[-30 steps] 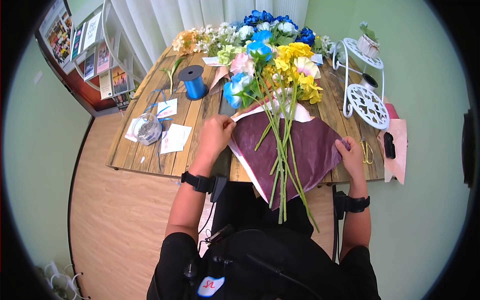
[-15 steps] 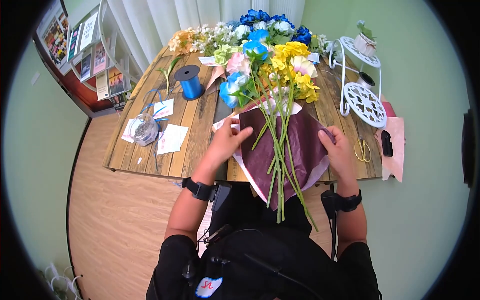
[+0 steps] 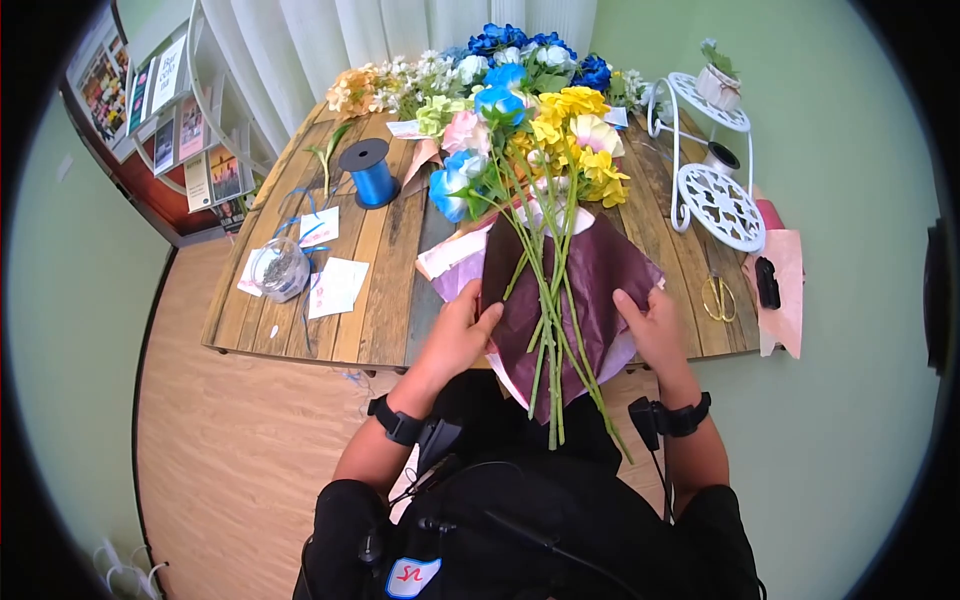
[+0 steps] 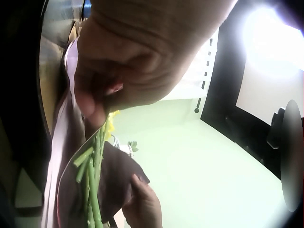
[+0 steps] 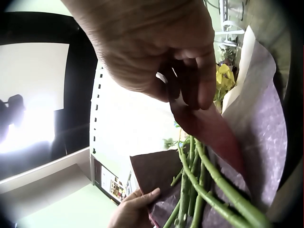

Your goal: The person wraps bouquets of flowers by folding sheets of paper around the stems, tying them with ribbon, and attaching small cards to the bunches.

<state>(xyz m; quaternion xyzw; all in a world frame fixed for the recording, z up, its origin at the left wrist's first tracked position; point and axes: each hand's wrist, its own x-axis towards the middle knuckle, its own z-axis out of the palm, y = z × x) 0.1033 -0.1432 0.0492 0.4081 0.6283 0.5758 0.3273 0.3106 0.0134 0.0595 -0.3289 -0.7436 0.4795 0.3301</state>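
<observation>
Now pinching the purple paper, laid under the stems, at eight o'clock with the left hand and at four with the right hand, closer in than a second ago; seemingly gathering it inward (with blooms toward twelve).

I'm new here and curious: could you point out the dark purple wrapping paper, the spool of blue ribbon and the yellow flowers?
Dark purple wrapping paper [image 3: 600, 268]: head view, right part of the sheet.
Spool of blue ribbon [image 3: 374, 185]: head view, the wound ribbon.
Yellow flowers [image 3: 576, 102]: head view, upper petals.
</observation>
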